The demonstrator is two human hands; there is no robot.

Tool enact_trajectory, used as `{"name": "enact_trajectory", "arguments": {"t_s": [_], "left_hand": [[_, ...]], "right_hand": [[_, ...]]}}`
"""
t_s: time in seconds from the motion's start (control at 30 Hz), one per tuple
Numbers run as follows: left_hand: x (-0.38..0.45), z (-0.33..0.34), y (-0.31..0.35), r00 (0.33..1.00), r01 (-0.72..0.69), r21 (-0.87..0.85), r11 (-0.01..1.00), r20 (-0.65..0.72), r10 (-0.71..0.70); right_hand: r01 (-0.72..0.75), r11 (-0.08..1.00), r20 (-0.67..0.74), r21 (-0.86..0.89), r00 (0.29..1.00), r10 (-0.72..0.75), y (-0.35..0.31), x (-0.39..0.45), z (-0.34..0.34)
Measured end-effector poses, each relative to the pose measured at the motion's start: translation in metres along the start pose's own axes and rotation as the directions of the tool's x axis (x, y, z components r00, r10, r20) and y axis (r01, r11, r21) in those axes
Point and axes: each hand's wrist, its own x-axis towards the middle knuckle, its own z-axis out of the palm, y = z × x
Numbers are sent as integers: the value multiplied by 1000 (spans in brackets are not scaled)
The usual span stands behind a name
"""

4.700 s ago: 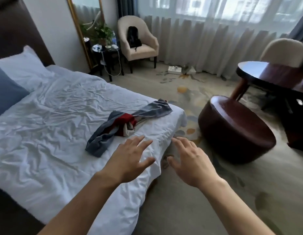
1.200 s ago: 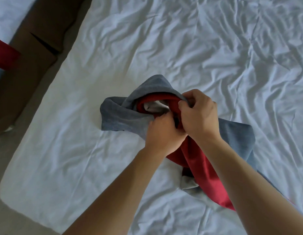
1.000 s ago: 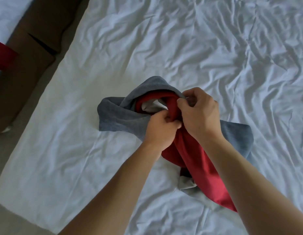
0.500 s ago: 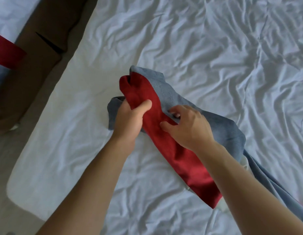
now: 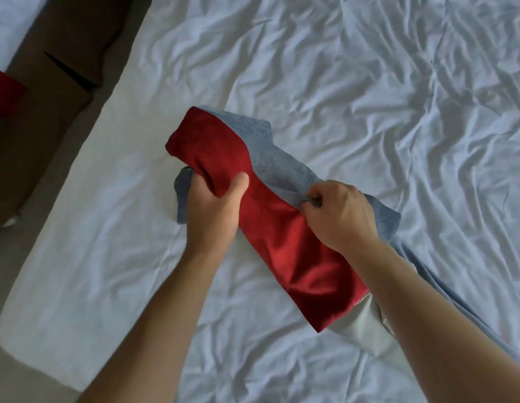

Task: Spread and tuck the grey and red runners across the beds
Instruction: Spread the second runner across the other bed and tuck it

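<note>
Your left hand [image 5: 213, 212] grips the red side of the runner [image 5: 270, 216], thumb on top. Your right hand [image 5: 340, 215] pinches its grey edge. The runner lies bunched on the bed [image 5: 369, 82], near the foot. It looks soft, light and limp; hold it at the corners of one end to spread it.

Nothing to read here: no words, labels, brand marks, numbers or signs show on anything in view.
</note>
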Motion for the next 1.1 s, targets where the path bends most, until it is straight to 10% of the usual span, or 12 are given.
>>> {"name": "enact_trajectory", "arguments": {"t_s": [0.23, 0.47, 0.83, 1.1], "left_hand": [[-21, -19, -49, 994, 78, 254, 964, -97, -55], [61, -119, -45, 885, 139, 140, 980, -463, -59], [22, -152, -111, 892, 452, 432, 781, -248, -379], [52, -203, -85, 925, 209, 395, 895, -378, -50]], "right_hand": [[-81, 969, 31, 231, 997, 76, -48, -5, -4], [260, 966, 62, 18, 964, -260, -79, -13, 19], [254, 964, 199, 73, 944, -264, -139, -41, 65], [528, 848, -37, -53, 847, -530, -203, -59, 103]]}}
